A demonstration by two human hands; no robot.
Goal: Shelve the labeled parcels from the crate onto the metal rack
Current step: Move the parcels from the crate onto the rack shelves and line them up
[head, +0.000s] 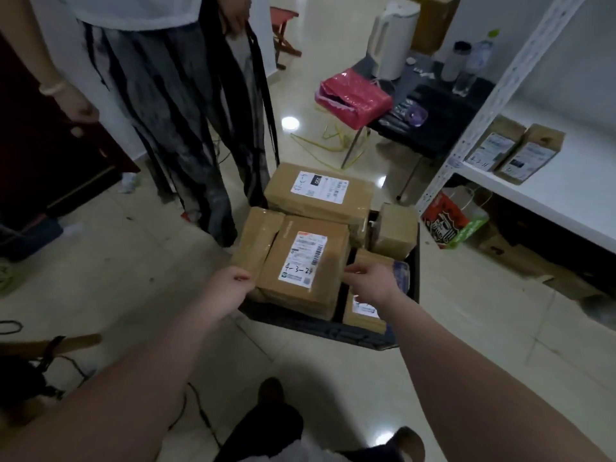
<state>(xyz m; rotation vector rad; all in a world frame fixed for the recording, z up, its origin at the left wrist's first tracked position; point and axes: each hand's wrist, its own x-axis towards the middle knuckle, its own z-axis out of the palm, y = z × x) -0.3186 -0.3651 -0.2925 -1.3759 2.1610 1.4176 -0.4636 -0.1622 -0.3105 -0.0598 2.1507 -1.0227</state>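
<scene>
Parcel [301, 261]: atop the pile, at the near side of the crate [320, 330].
Left hand [230, 288]: curled at parcel's left edge; grip unclear.
Right hand [370, 281]: loosely spread beside its right edge.
Lift: squeeze both sides, rise level.

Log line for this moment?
pickup | left hand: left corner of top front parcel | right hand: its right edge | grip unclear | crate loaded

Pale glossy tile floor [133, 261] under me; light glare [290, 123] ahead; low black table [440, 141] my right, white kettle [393, 38] atop.
</scene>
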